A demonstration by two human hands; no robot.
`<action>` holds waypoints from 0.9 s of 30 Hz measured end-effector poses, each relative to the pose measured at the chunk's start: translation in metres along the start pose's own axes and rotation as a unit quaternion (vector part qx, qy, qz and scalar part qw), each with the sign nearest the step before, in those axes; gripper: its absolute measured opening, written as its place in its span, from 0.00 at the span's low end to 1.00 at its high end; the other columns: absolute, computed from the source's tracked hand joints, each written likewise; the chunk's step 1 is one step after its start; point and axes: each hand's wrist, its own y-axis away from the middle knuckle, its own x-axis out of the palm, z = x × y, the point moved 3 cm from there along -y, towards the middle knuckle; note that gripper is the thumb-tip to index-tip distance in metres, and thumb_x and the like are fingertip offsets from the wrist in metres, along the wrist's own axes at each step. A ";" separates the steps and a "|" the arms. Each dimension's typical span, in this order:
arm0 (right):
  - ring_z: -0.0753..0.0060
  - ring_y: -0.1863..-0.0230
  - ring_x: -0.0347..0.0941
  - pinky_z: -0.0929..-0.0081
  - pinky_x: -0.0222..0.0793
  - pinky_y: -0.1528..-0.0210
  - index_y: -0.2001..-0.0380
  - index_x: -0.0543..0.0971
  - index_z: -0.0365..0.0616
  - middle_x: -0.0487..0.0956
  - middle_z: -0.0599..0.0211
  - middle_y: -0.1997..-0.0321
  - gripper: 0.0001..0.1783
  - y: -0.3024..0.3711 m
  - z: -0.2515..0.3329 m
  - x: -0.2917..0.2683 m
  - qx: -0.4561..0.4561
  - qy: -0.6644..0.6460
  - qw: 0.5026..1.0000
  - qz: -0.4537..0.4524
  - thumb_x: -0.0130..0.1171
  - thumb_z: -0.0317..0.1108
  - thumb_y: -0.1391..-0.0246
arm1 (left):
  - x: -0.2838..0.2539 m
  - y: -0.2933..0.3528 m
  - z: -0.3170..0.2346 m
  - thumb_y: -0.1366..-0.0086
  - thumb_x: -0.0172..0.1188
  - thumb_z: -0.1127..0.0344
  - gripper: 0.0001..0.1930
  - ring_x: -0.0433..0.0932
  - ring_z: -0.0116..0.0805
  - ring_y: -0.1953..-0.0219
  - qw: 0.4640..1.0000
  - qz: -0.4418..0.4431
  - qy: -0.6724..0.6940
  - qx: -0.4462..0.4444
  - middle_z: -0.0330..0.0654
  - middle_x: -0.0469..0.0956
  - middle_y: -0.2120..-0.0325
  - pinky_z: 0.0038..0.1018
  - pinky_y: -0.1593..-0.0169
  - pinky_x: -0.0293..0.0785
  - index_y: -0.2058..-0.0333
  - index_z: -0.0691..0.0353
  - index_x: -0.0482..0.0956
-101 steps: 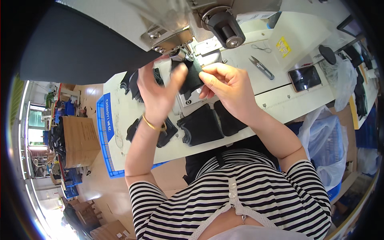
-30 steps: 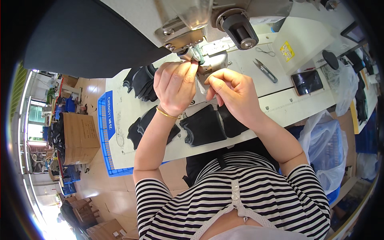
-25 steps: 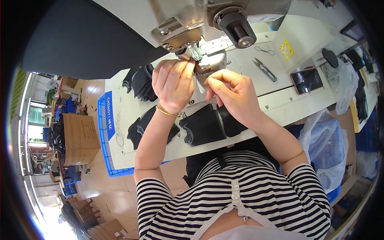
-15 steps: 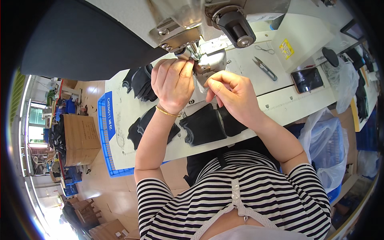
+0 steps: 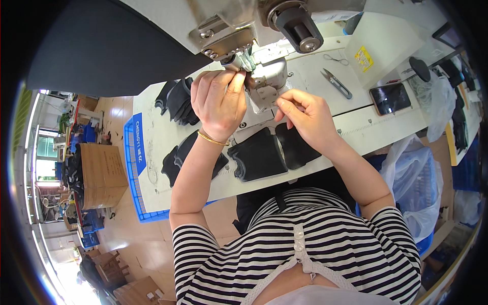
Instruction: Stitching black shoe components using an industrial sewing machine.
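Note:
My left hand [image 5: 219,104], with a gold bangle at its wrist, is raised to the needle area of a sewing machine [image 5: 269,76]. Its thumb and fingers are pinched together just under the presser parts [image 5: 244,61]; whatever they hold is hidden. To the right of the machine's metal bed, my right hand [image 5: 307,117] also makes a pinch, and anything between its fingertips is too fine to make out. Below the hands, cut black fabric pieces [image 5: 257,155] lie on the white table [image 5: 356,124]. More black pieces [image 5: 182,104] are stacked left of my left hand.
Thread snips [image 5: 337,84] and a dark phone-like device [image 5: 390,99] lie on the table at the right. A blue crate [image 5: 136,188] stands past the left table edge. Plastic bagging [image 5: 414,178] hangs over another blue container at the right. A cardboard box [image 5: 104,175] sits farther left.
My right hand has drawn away to the right from the machine bed, still pinched. My left hand has stayed near the needle, shifting only slightly.

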 end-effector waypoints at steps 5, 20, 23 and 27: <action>0.58 0.69 0.76 0.67 0.72 0.64 0.65 0.78 0.36 0.80 0.58 0.66 0.11 0.014 -0.031 -0.027 -0.079 0.239 0.967 -0.042 0.64 0.32 0.48 | 0.000 0.009 -0.002 0.56 0.70 0.76 0.17 0.76 0.41 0.63 0.991 0.054 -0.013 -0.120 0.41 0.78 0.66 0.34 0.54 0.67 0.64 0.64 0.81; 0.53 0.63 0.71 0.61 0.67 0.59 0.66 0.74 0.38 0.73 0.59 0.67 0.19 0.049 -0.060 -0.035 -0.070 0.351 0.933 -0.019 0.72 0.29 0.60 | -0.056 0.049 0.031 0.53 0.60 0.77 0.21 0.75 0.43 0.62 0.960 0.189 -0.153 -0.137 0.43 0.75 0.63 0.36 0.55 0.69 0.56 0.60 0.81; 0.53 0.63 0.71 0.61 0.67 0.60 0.67 0.74 0.38 0.73 0.58 0.68 0.17 0.046 -0.058 -0.033 -0.051 0.370 0.928 -0.001 0.71 0.29 0.59 | -0.102 0.092 0.032 0.54 0.60 0.75 0.20 0.74 0.41 0.61 0.919 0.341 -0.132 -0.148 0.42 0.75 0.64 0.35 0.55 0.67 0.58 0.62 0.81; 0.55 0.65 0.72 0.62 0.67 0.62 0.68 0.74 0.37 0.73 0.58 0.69 0.12 0.047 -0.064 -0.040 -0.051 0.375 0.926 -0.011 0.67 0.28 0.53 | -0.113 0.090 -0.009 0.52 0.65 0.72 0.21 0.74 0.46 0.56 0.887 0.398 0.060 -0.227 0.46 0.75 0.57 0.37 0.51 0.68 0.55 0.63 0.80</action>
